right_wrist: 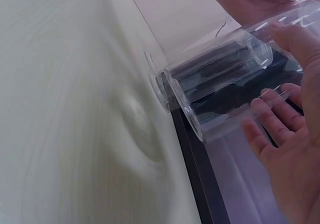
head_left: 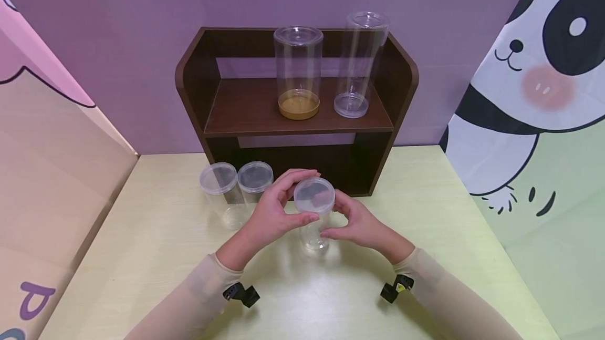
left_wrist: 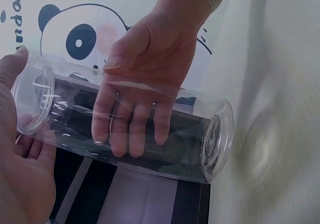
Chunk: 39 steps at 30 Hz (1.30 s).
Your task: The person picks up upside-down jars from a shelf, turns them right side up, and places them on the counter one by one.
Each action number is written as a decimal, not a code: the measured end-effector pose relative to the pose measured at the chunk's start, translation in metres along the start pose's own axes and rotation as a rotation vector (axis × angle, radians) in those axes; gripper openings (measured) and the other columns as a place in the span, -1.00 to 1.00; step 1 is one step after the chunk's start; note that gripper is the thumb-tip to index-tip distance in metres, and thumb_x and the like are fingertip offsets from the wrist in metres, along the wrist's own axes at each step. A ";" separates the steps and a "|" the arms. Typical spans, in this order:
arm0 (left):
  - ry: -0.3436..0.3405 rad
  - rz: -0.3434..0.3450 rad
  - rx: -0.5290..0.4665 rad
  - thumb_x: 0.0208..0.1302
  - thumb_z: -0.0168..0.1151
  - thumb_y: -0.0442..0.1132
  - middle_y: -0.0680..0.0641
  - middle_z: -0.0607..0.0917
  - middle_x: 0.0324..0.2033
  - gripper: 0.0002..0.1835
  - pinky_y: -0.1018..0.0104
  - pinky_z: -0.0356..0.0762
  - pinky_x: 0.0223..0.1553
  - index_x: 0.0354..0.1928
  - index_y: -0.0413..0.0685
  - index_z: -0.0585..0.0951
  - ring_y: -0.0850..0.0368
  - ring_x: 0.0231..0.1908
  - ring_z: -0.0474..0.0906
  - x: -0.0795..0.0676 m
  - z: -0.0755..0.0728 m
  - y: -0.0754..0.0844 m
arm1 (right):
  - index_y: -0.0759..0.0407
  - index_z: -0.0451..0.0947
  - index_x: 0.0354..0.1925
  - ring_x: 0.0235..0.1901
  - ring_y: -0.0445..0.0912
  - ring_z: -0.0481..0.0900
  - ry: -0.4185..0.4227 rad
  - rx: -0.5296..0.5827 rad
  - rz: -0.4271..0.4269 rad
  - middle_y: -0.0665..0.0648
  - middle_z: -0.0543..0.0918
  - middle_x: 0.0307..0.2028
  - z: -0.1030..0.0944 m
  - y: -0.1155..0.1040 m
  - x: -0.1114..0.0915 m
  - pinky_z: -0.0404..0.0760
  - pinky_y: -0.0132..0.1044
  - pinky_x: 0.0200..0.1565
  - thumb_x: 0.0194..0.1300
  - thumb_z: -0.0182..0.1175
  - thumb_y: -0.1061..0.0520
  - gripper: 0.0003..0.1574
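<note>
Both hands are at a clear plastic jar (head_left: 312,235) with a translucent lid (head_left: 314,195), upright in front of the shelf. My left hand (head_left: 271,208) grips its top around the lid, thumb on the near side and fingers behind. My right hand (head_left: 364,224) holds the jar's body from the right between thumb and fingers. In the left wrist view, the right fingers (left_wrist: 127,129) show through the clear wall. Nothing is visible inside the jar (right_wrist: 225,83). Whether its base touches the table, I cannot tell.
Two lidded clear jars, a left one (head_left: 218,179) and one beside it (head_left: 255,177), stand left of my hands. A dark brown two-tier shelf (head_left: 255,114) holds a tall container with a gold base (head_left: 299,111) and a slimmer clear one (head_left: 352,103). Printed cloths surround the pale table (head_left: 156,235).
</note>
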<state>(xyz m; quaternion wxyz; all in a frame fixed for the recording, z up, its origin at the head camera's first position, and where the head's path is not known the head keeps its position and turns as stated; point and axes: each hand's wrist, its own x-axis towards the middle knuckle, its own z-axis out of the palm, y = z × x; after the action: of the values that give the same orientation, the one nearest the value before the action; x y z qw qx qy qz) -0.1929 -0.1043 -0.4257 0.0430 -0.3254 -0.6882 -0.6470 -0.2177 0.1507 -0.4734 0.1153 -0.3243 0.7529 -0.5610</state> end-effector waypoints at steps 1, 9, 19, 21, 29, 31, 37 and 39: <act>0.000 -0.002 0.002 0.21 0.72 -0.32 -0.06 0.57 0.43 -0.16 0.25 0.54 0.44 0.52 -0.06 0.55 -0.05 0.39 0.52 0.000 0.000 0.000 | 0.09 0.39 0.59 0.40 0.07 0.54 0.001 -0.002 0.000 0.06 0.62 0.39 0.000 0.000 0.000 0.46 0.28 0.48 0.23 0.64 0.26 0.06; -0.011 -0.021 0.016 0.23 0.70 -0.34 0.00 0.54 0.45 -0.13 0.22 0.51 0.47 0.55 0.00 0.51 -0.02 0.41 0.50 -0.001 -0.001 0.001 | 0.09 0.40 0.58 0.40 0.05 0.54 0.003 -0.011 -0.008 0.05 0.63 0.38 0.001 0.000 0.000 0.47 0.26 0.48 0.24 0.63 0.25 0.04; 0.007 0.051 0.045 0.22 0.63 -0.52 -0.13 0.53 0.43 -0.18 0.11 0.41 0.56 0.51 -0.19 0.51 -0.06 0.44 0.48 -0.001 -0.009 0.008 | 0.10 0.42 0.55 0.36 0.01 0.57 0.008 -0.012 -0.024 0.06 0.65 0.36 0.003 0.002 0.001 0.50 0.20 0.47 0.28 0.60 0.24 -0.03; 0.024 0.084 0.054 0.23 0.61 -0.55 -0.17 0.55 0.39 -0.23 0.10 0.44 0.55 0.47 -0.24 0.53 -0.07 0.41 0.50 -0.001 -0.014 0.013 | 0.11 0.43 0.54 0.35 0.02 0.58 0.009 -0.013 -0.028 0.06 0.65 0.34 0.003 0.002 0.001 0.53 0.15 0.46 0.29 0.59 0.24 -0.05; 0.161 0.164 0.087 0.23 0.47 -0.69 -0.22 0.60 0.25 -0.42 0.16 0.59 0.42 0.30 -0.33 0.61 -0.13 0.32 0.54 0.000 -0.045 0.032 | 0.15 0.45 0.50 0.34 0.04 0.59 0.014 0.000 -0.031 0.09 0.66 0.34 0.004 0.005 0.004 0.55 -0.08 0.45 0.26 0.60 0.29 -0.07; 0.189 0.170 0.086 0.23 0.42 -0.73 -0.21 0.61 0.22 -0.46 0.20 0.61 0.39 0.25 -0.39 0.61 -0.10 0.29 0.55 -0.001 -0.053 0.035 | 0.16 0.46 0.49 0.33 0.04 0.60 0.017 0.002 -0.034 0.10 0.66 0.33 0.004 0.007 0.006 0.56 -0.11 0.44 0.26 0.60 0.29 -0.09; 0.247 0.196 0.081 0.24 0.33 -0.75 -0.12 0.65 0.16 -0.56 0.25 0.63 0.33 0.18 -0.59 0.56 -0.03 0.22 0.59 -0.005 -0.070 0.041 | 0.14 0.46 0.51 0.36 0.03 0.57 0.020 -0.012 -0.050 0.09 0.65 0.36 0.006 0.011 0.017 0.55 0.02 0.47 0.26 0.61 0.29 -0.07; 0.267 0.195 0.085 0.25 0.33 -0.75 -0.11 0.66 0.15 -0.57 0.25 0.63 0.32 0.17 -0.59 0.57 -0.03 0.20 0.60 -0.006 -0.074 0.043 | 0.15 0.45 0.52 0.37 0.05 0.55 0.019 -0.016 -0.053 0.10 0.64 0.37 0.007 0.011 0.021 0.54 0.10 0.47 0.25 0.61 0.29 -0.05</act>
<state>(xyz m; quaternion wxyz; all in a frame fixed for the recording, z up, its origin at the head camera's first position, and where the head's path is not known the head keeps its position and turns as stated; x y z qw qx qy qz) -0.1931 -0.1770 -0.3801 0.2103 -0.2999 -0.6682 -0.6476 -0.2345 0.1342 -0.4817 0.0906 -0.3397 0.7495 -0.5609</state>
